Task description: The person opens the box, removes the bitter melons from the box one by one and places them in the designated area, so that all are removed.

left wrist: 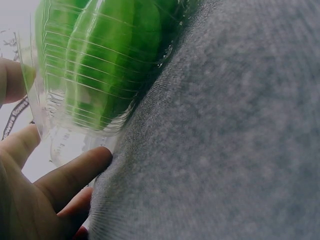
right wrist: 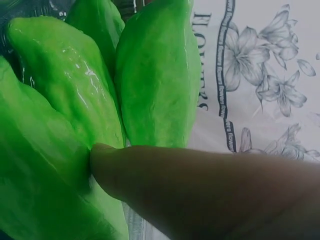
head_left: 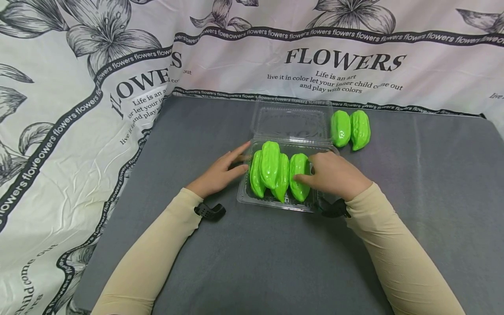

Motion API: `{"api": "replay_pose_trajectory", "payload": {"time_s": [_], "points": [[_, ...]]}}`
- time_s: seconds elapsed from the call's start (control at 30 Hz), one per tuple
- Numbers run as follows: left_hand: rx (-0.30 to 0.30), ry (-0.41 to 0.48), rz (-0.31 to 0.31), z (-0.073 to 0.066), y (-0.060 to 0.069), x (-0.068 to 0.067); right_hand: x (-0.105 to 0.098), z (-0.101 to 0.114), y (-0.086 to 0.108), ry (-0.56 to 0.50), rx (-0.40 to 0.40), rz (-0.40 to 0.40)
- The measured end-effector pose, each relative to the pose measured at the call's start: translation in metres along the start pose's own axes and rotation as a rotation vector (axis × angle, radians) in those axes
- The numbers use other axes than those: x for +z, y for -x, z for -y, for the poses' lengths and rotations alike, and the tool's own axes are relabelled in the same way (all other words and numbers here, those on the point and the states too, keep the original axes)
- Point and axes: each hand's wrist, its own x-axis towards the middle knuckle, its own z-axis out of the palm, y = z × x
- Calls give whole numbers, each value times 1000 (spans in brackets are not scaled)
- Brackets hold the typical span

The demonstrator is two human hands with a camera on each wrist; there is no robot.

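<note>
A clear plastic clamshell box [head_left: 275, 204] lies on the grey cloth with its lid [head_left: 291, 122] laid back. Three bright green, ridged bitter melons [head_left: 270, 164] are bunched in its left part. My right hand [head_left: 334, 175] grips another bitter melon [head_left: 299, 183] in the right part, thumb on its near face; the other fingers are hidden behind the hand. In the right wrist view the thumb [right wrist: 150, 170] presses against a melon's skin. My left hand [head_left: 216, 175] rests at the box's left side, fingers extended; in the left wrist view its fingers [left wrist: 75, 180] are spread beside the box wall.
Two more bitter melons [head_left: 350, 130] lie side by side on the grey cloth [head_left: 252, 262], right of the lid. A white flower-printed cloth [head_left: 338, 65] hangs behind and at the left. Each wrist wears a black band [head_left: 210, 211].
</note>
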Motion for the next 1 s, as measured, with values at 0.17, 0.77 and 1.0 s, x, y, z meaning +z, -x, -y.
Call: {"api": "replay_pose_trajectory", "payload": {"time_s": [0.17,0.77,1.0], "points": [[-3,-1,-1,-1,0,0,1,2,0,-10,12,12],[-16,1,-8,-3,0,0,2,3,0,-16,30,12],[-23,8,-5,-2,1,0,1,2,1,-39,13,7]]}}
